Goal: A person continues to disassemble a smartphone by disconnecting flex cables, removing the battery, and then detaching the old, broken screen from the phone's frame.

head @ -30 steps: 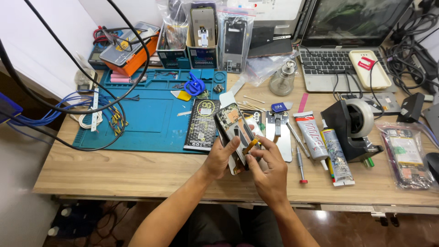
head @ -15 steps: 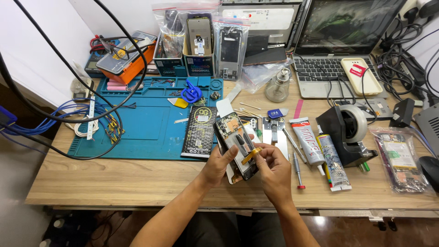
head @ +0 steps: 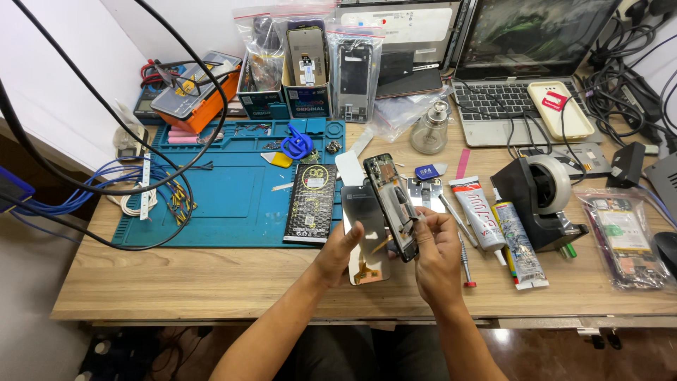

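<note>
Left hand [head: 338, 247] is pinched on the detached phone screen [head: 367, 233], right hand [head: 437, 250] has its fingers closed round the opened phone body [head: 389, 204], tilted on edge. Both sit just right of the blue repair mat [head: 226, 190], glue tubes [head: 493, 226] further right

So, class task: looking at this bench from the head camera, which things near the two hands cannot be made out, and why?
- Head view: the small part pinched between the right hand and the opened phone is too small to identify.
- The lower part of the screen panel is covered by the left hand.
- The parts inside the opened phone are too fine to tell apart.
- The laptop is cut off by the top edge.
</note>
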